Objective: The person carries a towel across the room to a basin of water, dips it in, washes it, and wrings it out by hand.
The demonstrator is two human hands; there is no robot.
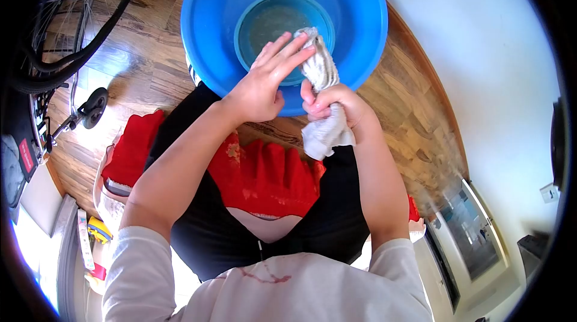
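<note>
My right hand (339, 104) is wrapped round a twisted white cloth (323, 69) with greyish stripes. The cloth's loose end hangs below my fist, over my lap side of the basin. My left hand (264, 87) has its fingers stretched out, with the fingertips at the upper end of the cloth. Both hands are over the near part of a big blue basin (201, 27). Within it is a smaller teal ring holding murky water (273, 24); whether this is a second basin or the basin's bottom I cannot tell.
Red patterned fabric (267, 171) shows between my black-trousered legs. At the left stand a bicycle wheel (78, 63) and a small black wheel (94, 108). A white wall (481, 51) runs along the right, with a glass-paned door (472, 232) lower down. The floor (156, 39) is wood-patterned.
</note>
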